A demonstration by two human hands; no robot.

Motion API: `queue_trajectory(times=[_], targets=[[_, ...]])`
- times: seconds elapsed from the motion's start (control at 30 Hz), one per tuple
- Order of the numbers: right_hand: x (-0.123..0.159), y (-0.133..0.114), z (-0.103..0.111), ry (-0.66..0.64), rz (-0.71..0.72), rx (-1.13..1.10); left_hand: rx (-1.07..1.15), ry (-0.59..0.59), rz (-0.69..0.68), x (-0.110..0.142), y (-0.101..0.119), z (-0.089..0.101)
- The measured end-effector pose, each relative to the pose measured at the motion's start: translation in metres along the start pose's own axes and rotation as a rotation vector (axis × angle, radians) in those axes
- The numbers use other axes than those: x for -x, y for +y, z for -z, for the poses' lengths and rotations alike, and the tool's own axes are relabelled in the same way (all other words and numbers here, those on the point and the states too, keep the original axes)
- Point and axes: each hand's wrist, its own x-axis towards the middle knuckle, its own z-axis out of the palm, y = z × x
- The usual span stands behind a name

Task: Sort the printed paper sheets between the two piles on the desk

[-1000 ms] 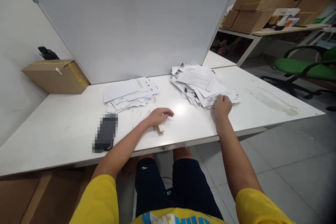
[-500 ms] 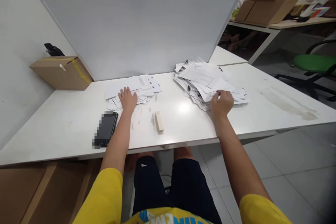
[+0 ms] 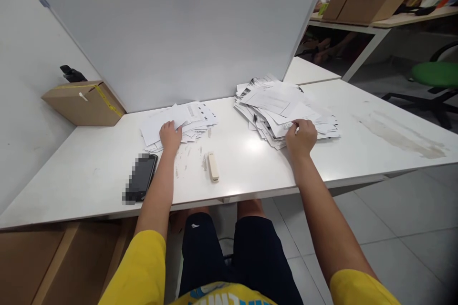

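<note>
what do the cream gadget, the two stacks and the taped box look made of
Cream gadget: probably plastic, smooth and evenly coloured; painted metal is possible.
Left stack and right stack: paper, matte, with thin, fanned edges.
Taped box: likely cardboard, matte brown with flat folded panels.

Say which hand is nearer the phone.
Left. The left hand is beyond and slightly right of the phone, on a paper pile; the right hand is much farther right, at another pile.

Left forearm and right forearm are stretched across tabletop's near edge. Left hand held palm down, fingers bent; right hand curled, thumb near forefinger.
</note>
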Motion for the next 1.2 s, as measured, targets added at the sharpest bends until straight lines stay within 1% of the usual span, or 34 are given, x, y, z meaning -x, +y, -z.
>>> queue_trajectory(times=[0.1,0.27,0.4,0.47,0.53,0.67,0.87,1.03,1.1,1.2], targets=[[0.000,-0.001,0.001,-0.021,0.003,-0.012,-0.017,-0.043,0.046,-0.001,-0.002,0.002],[-0.001,0.000,0.001,-0.029,0.006,-0.025,-0.027,-0.047,0.108,-0.004,-0.005,0.010],[-0.001,-0.001,0.003,-0.048,0.001,-0.037,-0.012,-0.053,0.079,-0.003,-0.005,0.009],[-0.001,-0.001,0.003,-0.063,-0.009,-0.043,-0.003,-0.048,0.087,-0.003,-0.005,0.007],[-0.001,-0.002,0.004,-0.080,-0.020,-0.045,0.011,-0.021,0.131,-0.003,-0.007,0.004],[-0.001,-0.002,0.005,-0.100,-0.029,-0.050,0.030,0.030,0.263,-0.005,-0.013,0.003],[-0.001,-0.002,0.007,-0.114,-0.032,-0.041,0.049,0.035,0.417,-0.009,-0.022,0.013],[-0.001,-0.002,0.007,-0.112,-0.027,-0.058,0.088,0.052,0.463,-0.011,-0.027,0.021],[-0.001,-0.002,0.007,-0.112,-0.033,-0.062,0.102,0.070,0.481,-0.011,-0.029,0.022],[-0.001,-0.003,0.008,-0.118,-0.047,-0.057,0.087,0.075,0.548,-0.011,-0.030,0.020]])
